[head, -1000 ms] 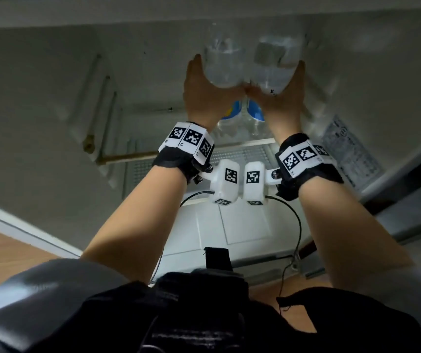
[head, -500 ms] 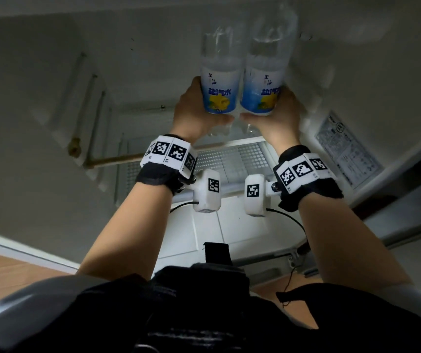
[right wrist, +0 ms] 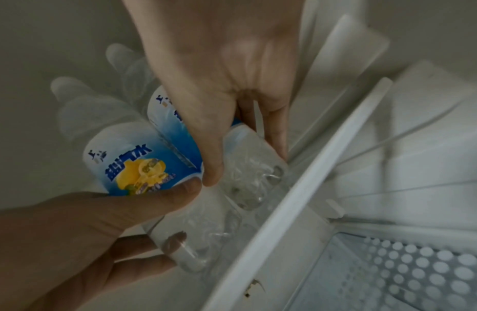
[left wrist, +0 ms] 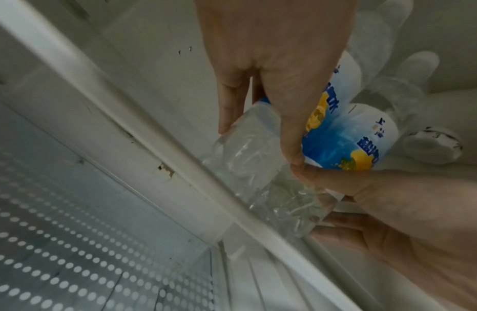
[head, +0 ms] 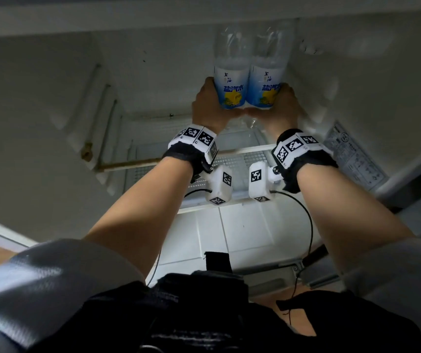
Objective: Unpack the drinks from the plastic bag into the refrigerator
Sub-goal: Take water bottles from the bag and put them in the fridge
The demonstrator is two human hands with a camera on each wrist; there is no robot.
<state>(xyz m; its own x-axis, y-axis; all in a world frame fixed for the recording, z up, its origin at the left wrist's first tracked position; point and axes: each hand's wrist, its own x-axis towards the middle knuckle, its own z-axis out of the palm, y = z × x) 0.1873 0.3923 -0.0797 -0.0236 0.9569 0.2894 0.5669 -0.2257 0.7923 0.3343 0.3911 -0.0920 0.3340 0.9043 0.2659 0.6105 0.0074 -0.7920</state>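
1. The two bottles [head: 251,72] are clear, glossy plastic, each wrapped in a smooth, shiny printed label [head: 232,94] of blue, white and yellow.
2. The refrigerator [head: 51,98] walls around the bottles look like matt white plastic, with small chips and stains.
3. Below the bottles, the shelf [left wrist: 72,252] is smooth glass printed with white dots, edged in a white plastic rail [left wrist: 178,157].

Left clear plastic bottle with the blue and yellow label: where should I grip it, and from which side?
Probably grip the left clear plastic bottle low on its cylindrical body, at the label's lower edge, from its outer left side. The right bottle presses against its inner side, blocking that approach. The left hand already wraps there.
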